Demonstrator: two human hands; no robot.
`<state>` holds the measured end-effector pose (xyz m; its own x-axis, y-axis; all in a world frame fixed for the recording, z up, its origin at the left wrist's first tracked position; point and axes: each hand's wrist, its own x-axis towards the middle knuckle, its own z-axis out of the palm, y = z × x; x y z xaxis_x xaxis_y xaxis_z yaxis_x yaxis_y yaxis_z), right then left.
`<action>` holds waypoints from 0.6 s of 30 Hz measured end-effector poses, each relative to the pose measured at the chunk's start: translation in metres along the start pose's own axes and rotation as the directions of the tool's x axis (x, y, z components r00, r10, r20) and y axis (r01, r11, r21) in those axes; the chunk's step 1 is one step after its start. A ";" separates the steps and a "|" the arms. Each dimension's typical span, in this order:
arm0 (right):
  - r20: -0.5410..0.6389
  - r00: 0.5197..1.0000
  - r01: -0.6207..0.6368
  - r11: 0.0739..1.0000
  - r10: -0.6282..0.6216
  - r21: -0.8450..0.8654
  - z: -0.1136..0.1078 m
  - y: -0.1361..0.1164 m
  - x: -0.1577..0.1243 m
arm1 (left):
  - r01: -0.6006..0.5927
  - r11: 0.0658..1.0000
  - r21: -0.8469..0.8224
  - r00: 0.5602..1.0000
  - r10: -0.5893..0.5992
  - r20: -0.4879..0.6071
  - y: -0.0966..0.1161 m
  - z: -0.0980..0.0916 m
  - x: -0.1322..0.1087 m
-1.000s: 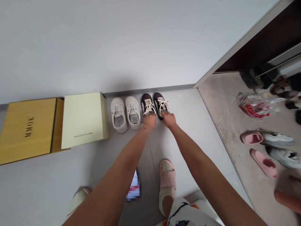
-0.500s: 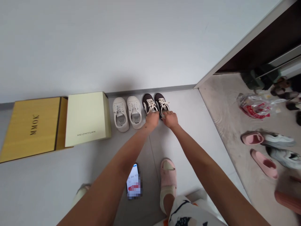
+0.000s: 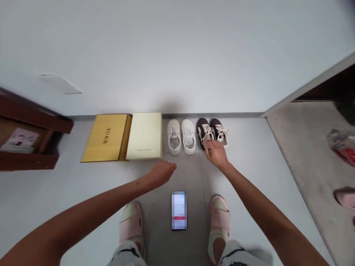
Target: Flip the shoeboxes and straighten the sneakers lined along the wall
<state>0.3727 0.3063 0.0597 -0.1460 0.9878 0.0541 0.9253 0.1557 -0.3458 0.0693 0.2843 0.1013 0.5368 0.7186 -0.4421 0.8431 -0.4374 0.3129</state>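
Against the wall stands a pair of dark brown sneakers with cream laces: the left dark sneaker (image 3: 203, 129) and the right dark sneaker (image 3: 217, 127). My right hand (image 3: 217, 154) is at their heel end, its fingers pinched on the heel of the left one and partly covering both. To their left is a pair of white sneakers, the left white sneaker (image 3: 173, 129) and the right white sneaker (image 3: 188, 130), toes toward the wall. My left hand (image 3: 163, 173) hovers in front of these, fingers curled closed, with nothing visible in it.
A cream shoebox (image 3: 145, 135) and a yellow shoebox (image 3: 107, 136) sit along the wall at left. A phone (image 3: 179, 210) lies on the floor between my slippered feet. Brown wooden furniture (image 3: 30, 142) is at far left. A plastic bag (image 3: 342, 146) and a pink slipper (image 3: 345, 197) are at right.
My left hand has left the dark sneakers and moved left and back toward me. My right hand has shifted to the left dark sneaker's heel. The view has turned left.
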 end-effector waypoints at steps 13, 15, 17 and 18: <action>0.354 0.880 0.136 0.882 -0.317 0.451 0.077 -0.179 -0.007 | 0.016 -0.136 -0.991 0.398 -0.908 0.130 -0.182 0.077 -0.125; 0.365 0.858 0.130 0.842 -0.360 0.523 0.100 -0.224 -0.002 | -0.132 -0.346 -0.929 0.343 -0.895 0.284 -0.210 0.073 -0.123; 0.358 0.863 0.088 0.804 -0.356 0.588 0.120 -0.271 0.009 | -0.222 -0.455 -0.862 0.323 -0.869 0.376 -0.238 0.064 -0.116; 0.361 0.872 0.047 0.791 -0.331 0.610 0.129 -0.294 0.015 | -0.250 -0.485 -0.838 0.322 -0.858 0.401 -0.250 0.058 -0.111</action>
<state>0.0537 0.2756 0.0412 -0.5596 0.8097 -0.1768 0.5113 0.1695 -0.8425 -0.1994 0.2825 0.0232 -0.5376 0.3899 -0.7476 -0.5699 0.4854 0.6630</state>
